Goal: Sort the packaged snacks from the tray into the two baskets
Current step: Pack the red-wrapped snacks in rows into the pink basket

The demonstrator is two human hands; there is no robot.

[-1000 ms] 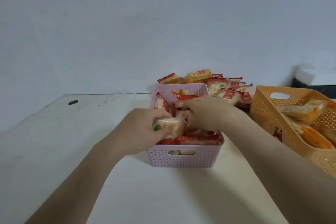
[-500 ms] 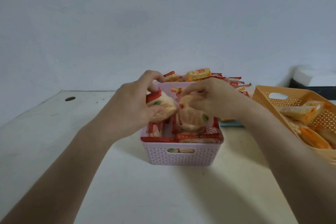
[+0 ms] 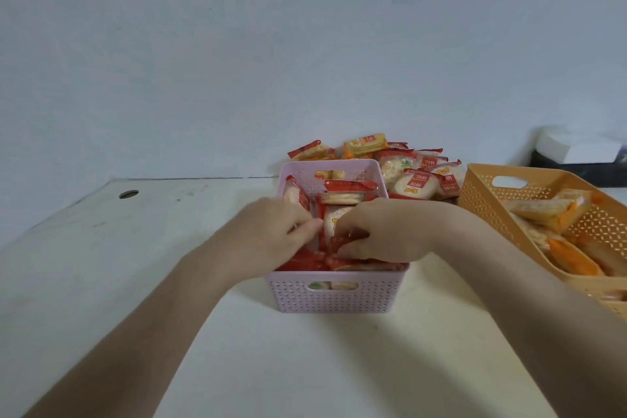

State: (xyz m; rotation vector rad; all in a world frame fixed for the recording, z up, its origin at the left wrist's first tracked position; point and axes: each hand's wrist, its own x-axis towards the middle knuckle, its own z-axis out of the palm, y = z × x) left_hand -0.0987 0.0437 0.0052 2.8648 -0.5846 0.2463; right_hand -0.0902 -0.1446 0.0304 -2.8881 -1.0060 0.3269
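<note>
The lilac basket (image 3: 334, 297) has walls dotted with even rows of small holes. The red-and-white packets (image 3: 342, 192) in it have red ends and pale middles. The orange basket (image 3: 481, 193) carries a leaf-like lattice (paler where light shows through), and its tan packets (image 3: 570, 258) end in bright orange. The table (image 3: 135, 265) is off-white and the wall (image 3: 305, 44) pale grey-blue.

Pink basket (image 3: 334, 295) round the grip: perforated matt plastic. Snack packets (image 3: 342, 197) at the grip: glossy film. Orange basket (image 3: 481, 200) right of the grip: perforated plastic. Table (image 3: 135, 248): matt, scuffed.
</note>
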